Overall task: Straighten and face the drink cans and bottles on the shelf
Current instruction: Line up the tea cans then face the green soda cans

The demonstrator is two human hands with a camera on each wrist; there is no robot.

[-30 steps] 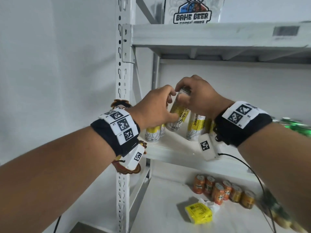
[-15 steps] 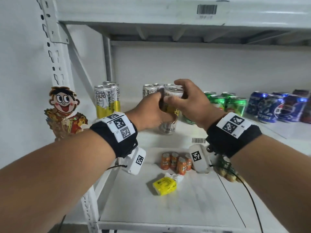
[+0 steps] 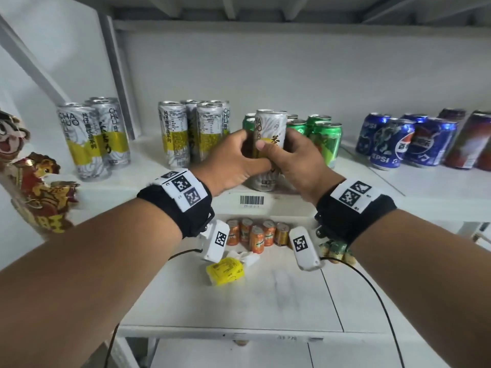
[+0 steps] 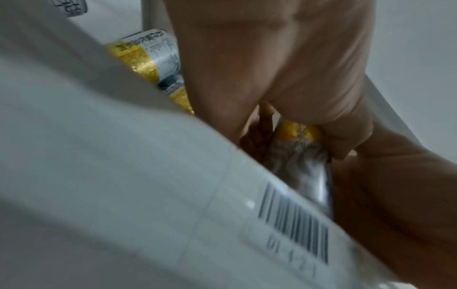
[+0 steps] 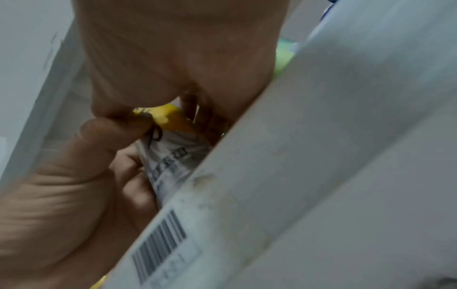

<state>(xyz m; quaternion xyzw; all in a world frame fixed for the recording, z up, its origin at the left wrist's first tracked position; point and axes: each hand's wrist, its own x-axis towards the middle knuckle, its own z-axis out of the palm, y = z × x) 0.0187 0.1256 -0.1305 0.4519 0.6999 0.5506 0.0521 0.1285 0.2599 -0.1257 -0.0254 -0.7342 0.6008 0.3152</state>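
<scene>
Both hands grasp one tall silver-and-yellow can (image 3: 271, 150) at the centre of the head view: the left hand (image 3: 233, 160) wraps its left side and the right hand (image 3: 297, 160) wraps its right side, with the right thumb across the yellow band. The can stands upright at the front edge of the shelf (image 3: 425, 187), directly above the barcode label (image 3: 252, 200), and in front of the green cans (image 3: 322, 139). Its base appears to rest on the shelf, but the hands hide part of it, so contact cannot be confirmed. The label looks turned partly to one side, so this can is judged to be mid-adjustment. To its left, a cluster of matching cans (image 3: 194, 134) shows mostly small print toward the viewer, and a second group (image 3: 93, 136) at the left of the frame shows labels at differing angles; both groups are judged unfaced. The blue cans (image 3: 403, 142) at the right of the frame stand at mixed angles and out of line. On the lower shelf, small orange cans (image 3: 255, 235) stand in a loose row, and a yellow packet (image 3: 225, 270) lies in front of them. Most of the task is judged to remain.
</scene>
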